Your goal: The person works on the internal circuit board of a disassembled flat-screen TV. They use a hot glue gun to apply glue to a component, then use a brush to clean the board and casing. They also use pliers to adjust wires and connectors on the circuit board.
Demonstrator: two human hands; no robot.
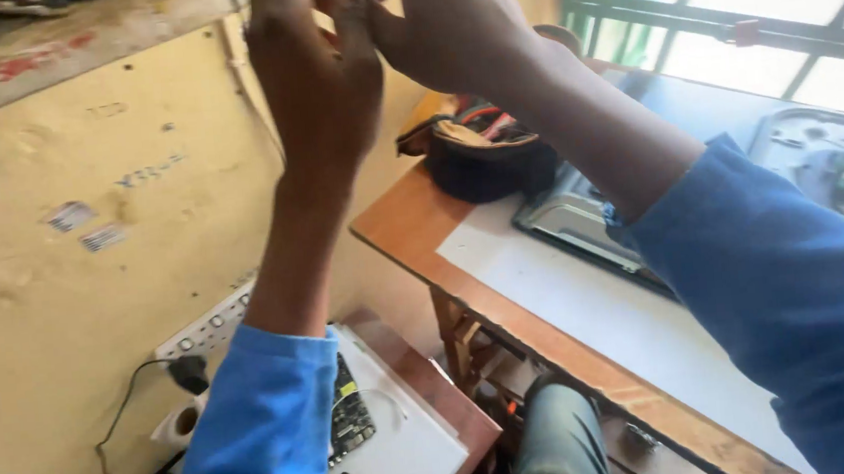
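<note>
Both arms wear blue sleeves and are raised high in front of a yellow wall (72, 254). My left hand (315, 85) is held upright with its back toward me, fingers reaching past the top edge of the view. My right hand (445, 19) comes in from the right and touches the left hand's fingertips near the top. Whatever lies between the fingers is hidden or cut off by the frame edge. No held object shows.
A wooden table (412, 233) with a white sheet (588, 304) carries a black pouch of tools (486, 157) and an opened flat panel with circuit boards (838, 169). Below left, a white power strip (203, 329), a plugged cable, a green circuit board (349, 413) and a barred window (745, 11).
</note>
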